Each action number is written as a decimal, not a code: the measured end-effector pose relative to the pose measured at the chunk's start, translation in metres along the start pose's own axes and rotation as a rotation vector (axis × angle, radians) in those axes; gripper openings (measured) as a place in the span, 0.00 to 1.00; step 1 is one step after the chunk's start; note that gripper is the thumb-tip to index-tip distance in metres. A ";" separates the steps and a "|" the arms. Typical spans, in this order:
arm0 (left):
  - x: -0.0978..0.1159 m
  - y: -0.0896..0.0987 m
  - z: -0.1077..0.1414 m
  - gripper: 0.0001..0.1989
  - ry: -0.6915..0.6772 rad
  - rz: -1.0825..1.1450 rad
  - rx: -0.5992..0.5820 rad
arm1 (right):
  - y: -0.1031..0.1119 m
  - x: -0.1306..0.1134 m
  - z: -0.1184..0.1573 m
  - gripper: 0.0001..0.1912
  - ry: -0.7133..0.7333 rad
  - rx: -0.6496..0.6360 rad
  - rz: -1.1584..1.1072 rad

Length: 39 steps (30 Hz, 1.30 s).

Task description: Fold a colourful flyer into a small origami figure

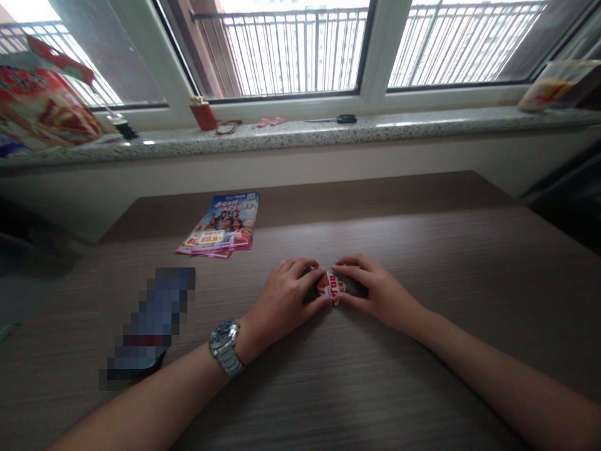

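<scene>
A small folded piece of glossy printed paper [331, 287], red and white with bold lettering, lies on the brown wooden table [446, 250]. My left hand [293, 291] grips its left side between thumb and fingers, and a metal-band watch [226, 344] circles that wrist. From the right, my right hand [370, 291] pinches the same paper, thumb near the close edge and fingertips at the far edge. The fingertips hide part of its outline. A stack of similar printed flyers [223, 222] rests beyond my left hand.
Left of my forearm lies a blurred-out phone-like object [153, 322]. On the granite windowsill [282, 139] stand a red container [203, 114], scissors [346, 118], a dark-capped item [123, 127], a large food package [44, 103] and a plastic bag [554, 88].
</scene>
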State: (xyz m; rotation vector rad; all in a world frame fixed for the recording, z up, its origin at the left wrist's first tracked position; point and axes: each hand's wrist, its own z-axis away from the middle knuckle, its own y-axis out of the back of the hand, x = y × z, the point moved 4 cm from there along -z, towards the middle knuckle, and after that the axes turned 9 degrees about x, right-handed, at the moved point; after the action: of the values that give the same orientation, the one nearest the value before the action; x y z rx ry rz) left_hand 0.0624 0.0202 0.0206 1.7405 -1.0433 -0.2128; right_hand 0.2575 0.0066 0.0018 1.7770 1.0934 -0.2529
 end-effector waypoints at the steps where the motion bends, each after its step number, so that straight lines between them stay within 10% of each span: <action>1: 0.000 0.000 0.000 0.20 0.001 0.004 0.006 | -0.002 0.000 0.000 0.20 -0.008 -0.002 0.006; 17: -0.002 0.003 0.000 0.01 0.116 0.513 0.108 | 0.007 -0.010 -0.003 0.05 -0.129 0.018 -0.316; 39: -0.009 0.002 0.001 0.04 0.248 0.762 0.180 | 0.015 0.000 0.000 0.04 -0.214 0.119 -0.448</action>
State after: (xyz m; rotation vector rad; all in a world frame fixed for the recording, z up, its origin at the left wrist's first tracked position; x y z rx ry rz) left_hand 0.0555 0.0255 0.0188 1.3566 -1.4826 0.5755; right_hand 0.2685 0.0051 0.0114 1.5445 1.3294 -0.7761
